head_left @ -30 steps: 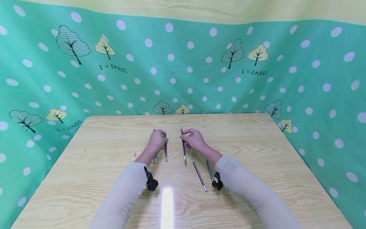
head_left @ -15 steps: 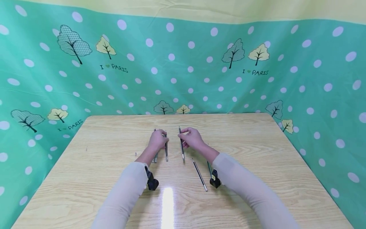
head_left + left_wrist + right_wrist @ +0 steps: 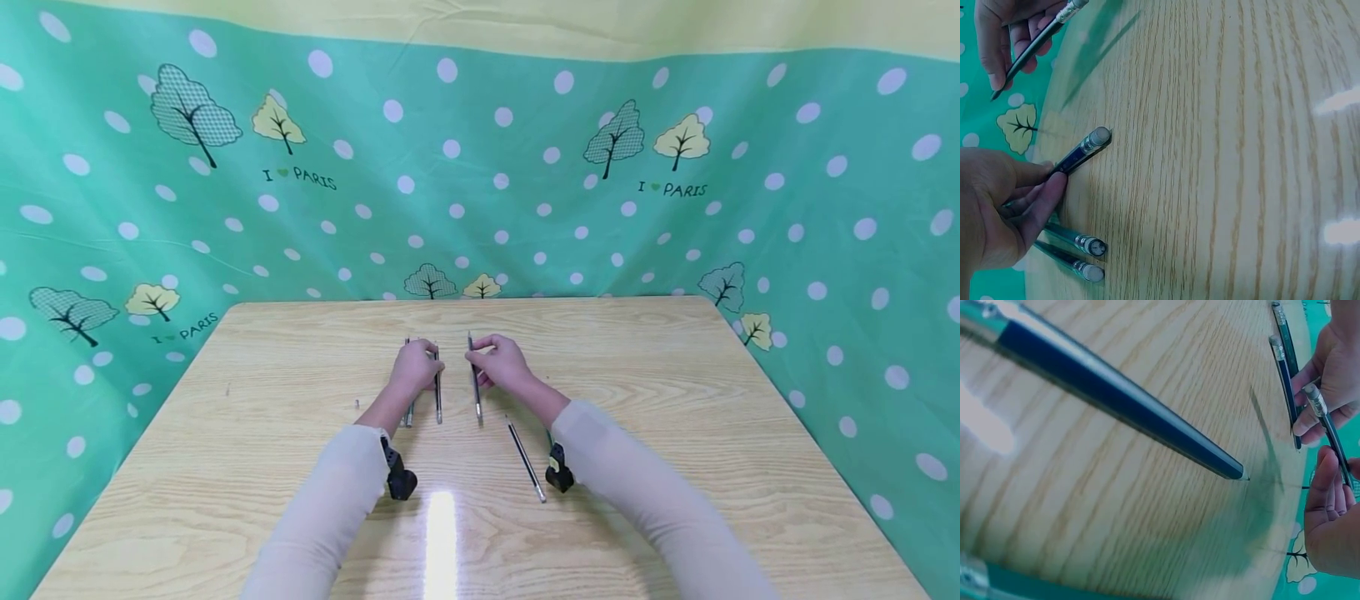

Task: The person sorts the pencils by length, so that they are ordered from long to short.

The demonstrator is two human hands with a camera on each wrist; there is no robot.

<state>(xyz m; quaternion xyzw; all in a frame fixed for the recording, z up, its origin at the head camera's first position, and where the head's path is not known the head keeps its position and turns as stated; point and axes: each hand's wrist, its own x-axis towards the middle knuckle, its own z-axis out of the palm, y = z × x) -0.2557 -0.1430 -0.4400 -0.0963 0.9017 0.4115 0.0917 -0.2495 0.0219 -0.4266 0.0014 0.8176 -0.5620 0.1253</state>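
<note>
My left hand (image 3: 414,367) pinches a dark pencil (image 3: 1082,152) between thumb and finger; its eraser end points toward me and it lies at the tabletop. Close beside that hand, to its left, lie two more pencils, a green one (image 3: 1075,239) and a darker one (image 3: 1067,260), partly hidden by the hand. My right hand (image 3: 501,363) pinches another dark pencil (image 3: 476,387) near its tip. This pencil is held above the wood, apart from its shadow, a short gap to the right of the left hand's pencil.
A dark pencil (image 3: 527,460) lies slanted on the table (image 3: 645,350), nearer me. Beside my right wrist a green pencil (image 3: 1041,585) is mostly covered. A tiny grey bit (image 3: 357,403) sits left of my left hand. Patterned cloth (image 3: 480,167) hangs behind the table's far edge.
My right hand has shifted slightly left with its pencil, narrowing the gap to the left hand's pencil. The right sleeve now covers more of the green pencil. My left hand stays nearly still.
</note>
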